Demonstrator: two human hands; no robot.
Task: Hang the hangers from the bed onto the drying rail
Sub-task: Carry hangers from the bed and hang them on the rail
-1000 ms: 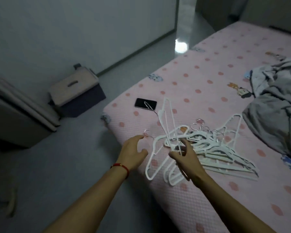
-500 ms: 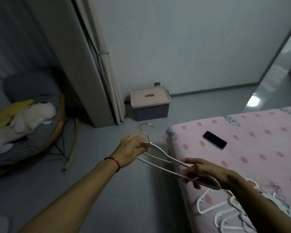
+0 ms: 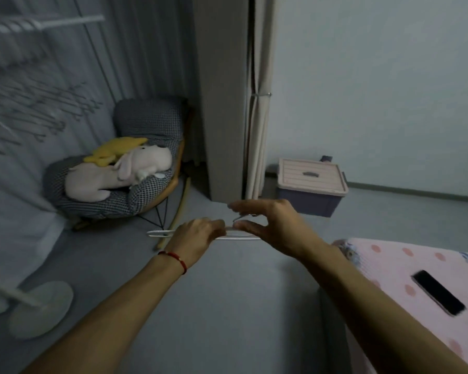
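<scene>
A thin white hanger [image 3: 157, 233] lies flat in the air between my hands, over the grey floor. My left hand [image 3: 197, 236] grips its middle, knuckles up. My right hand [image 3: 270, 222] pinches the neck by the metal hook [image 3: 241, 216] between thumb and forefinger. The white drying rail [image 3: 38, 23] crosses the top left corner, blurred, with several hangers [image 3: 33, 114] hanging below it. The pink dotted bed [image 3: 389, 263] shows at the lower right; its pile of hangers is out of view.
A black phone [image 3: 438, 292] lies on the bed. A checked rocking chair [image 3: 143, 190] holds plush toys [image 3: 114, 174]. A lidded storage box [image 3: 311, 184] stands by the wall beside a curtain [image 3: 257, 103]. The rack's round white base [image 3: 42, 309] sits at the lower left.
I have turned left, away from the bed, carrying the hanger toward the rail. My right hand slid from the hanger's far shoulder to its hook; the hanger pile has left the view.
</scene>
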